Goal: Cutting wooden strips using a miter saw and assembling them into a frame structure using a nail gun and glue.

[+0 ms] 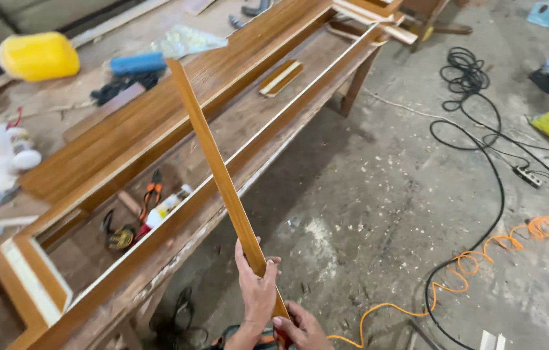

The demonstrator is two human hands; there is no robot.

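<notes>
Gripping a long, thin wooden strip [219, 172] near its lower end, the left hand [256, 285] rises from the bottom of the view with its forearm angled upward, fingers wrapped around the strip's far face and the thumb pressed along the near side. Just below it, the right hand [300, 327] is clenched around the very bottom of the same strip, knuckles turned outward; something orange-red shows by its fingers, too hidden to tell what it is. From the two hands the strip slants up and to the left, its free end in the air above a long wooden frame [177, 129] that lies on the workbench [60, 110] ahead and to the left of the hands. Down inside the frame's open channel, left of the left hand, lie orange-handled pliers [152, 192], a tape measure [119, 238] and a small glue bottle [167, 207]. Farther left on the bench sits a yellow container [38, 56]. To the right of the hands, a black cable [482, 142] and an orange coiled hose [482, 256] trail over the dusty concrete floor [365, 194].
</notes>
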